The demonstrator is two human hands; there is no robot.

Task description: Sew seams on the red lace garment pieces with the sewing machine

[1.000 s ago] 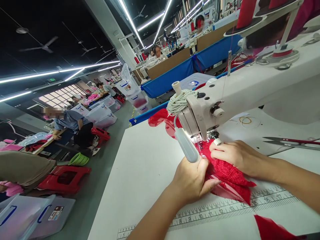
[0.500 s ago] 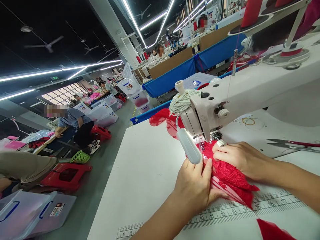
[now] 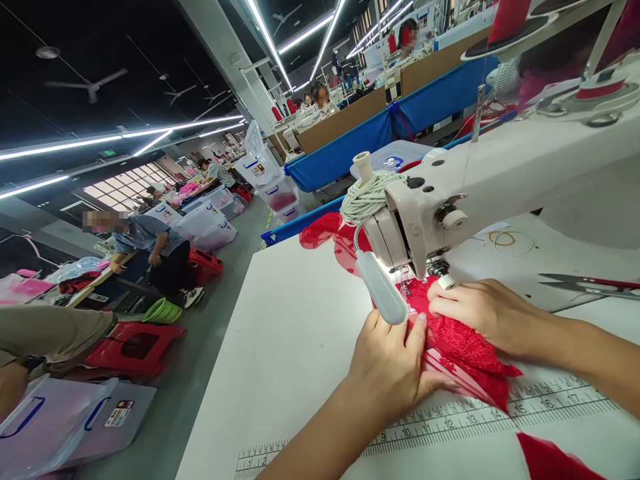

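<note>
Fabric (image 3: 465, 343), red and lacy, lies bunched on the white table (image 3: 280, 333), running under the needle end of the sewing machine (image 3: 530, 173) and spreading out on its near side. Just in front of the machine's needle, the left hand (image 3: 385, 367) is laid on a sheer part of the fabric, thumb spread from the forefinger; whether it pinches the cloth I cannot tell. The right hand (image 3: 493, 313), just right of the machine's needle, has its fingers bent and close together on the lace, and how firmly they hold it cannot be made out. A grey lamp (image 3: 383, 290) hangs left of the machine's needle, and pale cord (image 3: 367, 197) sits coiled on the machine's head. Scissors (image 3: 587, 283) lie right of the machine's needle, a printed ruler (image 3: 440, 427) runs along the machine's near side, and a co-worker (image 3: 147, 233) in blue sits well apart to the machine's left
</note>
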